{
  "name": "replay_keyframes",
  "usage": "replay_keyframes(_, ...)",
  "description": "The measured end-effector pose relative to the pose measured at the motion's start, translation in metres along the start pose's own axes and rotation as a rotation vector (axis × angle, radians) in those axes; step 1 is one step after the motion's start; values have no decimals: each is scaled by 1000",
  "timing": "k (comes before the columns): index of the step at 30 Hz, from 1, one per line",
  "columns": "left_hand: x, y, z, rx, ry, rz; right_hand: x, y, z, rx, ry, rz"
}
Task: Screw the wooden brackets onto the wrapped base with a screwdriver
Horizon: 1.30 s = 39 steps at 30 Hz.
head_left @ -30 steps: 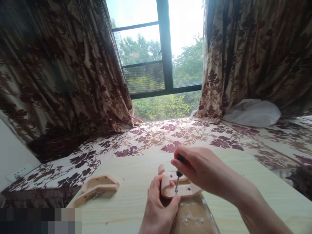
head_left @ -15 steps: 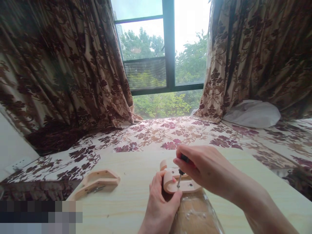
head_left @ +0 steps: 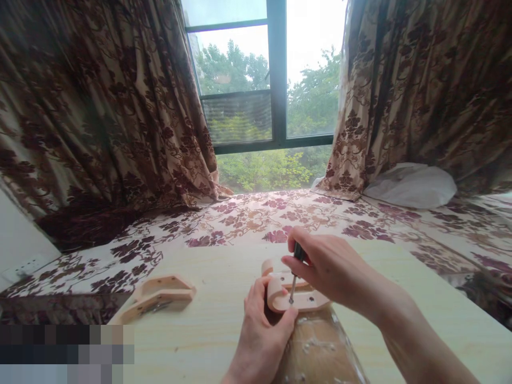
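Observation:
My right hand (head_left: 328, 266) is closed around the dark handle of a screwdriver (head_left: 294, 285), whose shaft points down. Its tip meets a screw in a curved light-wood piece (head_left: 302, 303) with a rounded, hooked left end. My left hand (head_left: 264, 330) grips that hooked end, with its thumb along the near edge by the screw. Behind lies a similar wooden piece (head_left: 267, 266), partly hidden by the front one and my right hand. Under the front piece sits a brown block (head_left: 324, 346) with a shiny, clear wrapping.
Two angled wooden pieces (head_left: 172, 295) with holes lie on the left of the pale wooden board (head_left: 208, 330), with some small metal parts (head_left: 158, 306) beside them. Floral cloth (head_left: 248, 216) spreads beyond the board, and a white bag (head_left: 412, 185) rests at the back right.
My right hand has turned slightly on the screwdriver, so more of the dark handle shows and the shaft stands more upright. The left hand keeps its hold. The view has shifted slightly.

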<state>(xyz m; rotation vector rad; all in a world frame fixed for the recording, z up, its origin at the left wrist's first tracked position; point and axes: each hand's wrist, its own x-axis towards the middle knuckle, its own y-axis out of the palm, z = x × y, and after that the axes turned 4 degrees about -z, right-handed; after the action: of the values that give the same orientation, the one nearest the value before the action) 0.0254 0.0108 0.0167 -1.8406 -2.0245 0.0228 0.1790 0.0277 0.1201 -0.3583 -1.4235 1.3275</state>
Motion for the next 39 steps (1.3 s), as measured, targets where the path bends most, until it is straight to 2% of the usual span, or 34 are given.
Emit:
replay_keyframes(3,0,-1,-3,7,-9,23,2,3,4,-52,29,-13)
replay_keyframes(9,-2,-1,-3,-17,-20,17,-5,-6,12,55,-109,46)
replay_keyframes(16,0,-2,-4,4,-33,48,4,1,6,49,34,14)
replay_keyframes(18,0,-2,-5,4,-35,49,4,-1,7,59,24,16)
replay_keyframes(23,-1,-2,-5,-10,-16,52,-3,-10,6,142,-116,58)
replay_keyframes(30,0,-3,-7,11,-20,47,0,-4,1,115,6,10)
replay_keyframes(35,-1,-3,-9,0,-30,42,-2,-12,1,159,-66,29)
replay_keyframes(39,-1,-3,-9,-3,-35,32,0,-5,-1,171,-40,10)
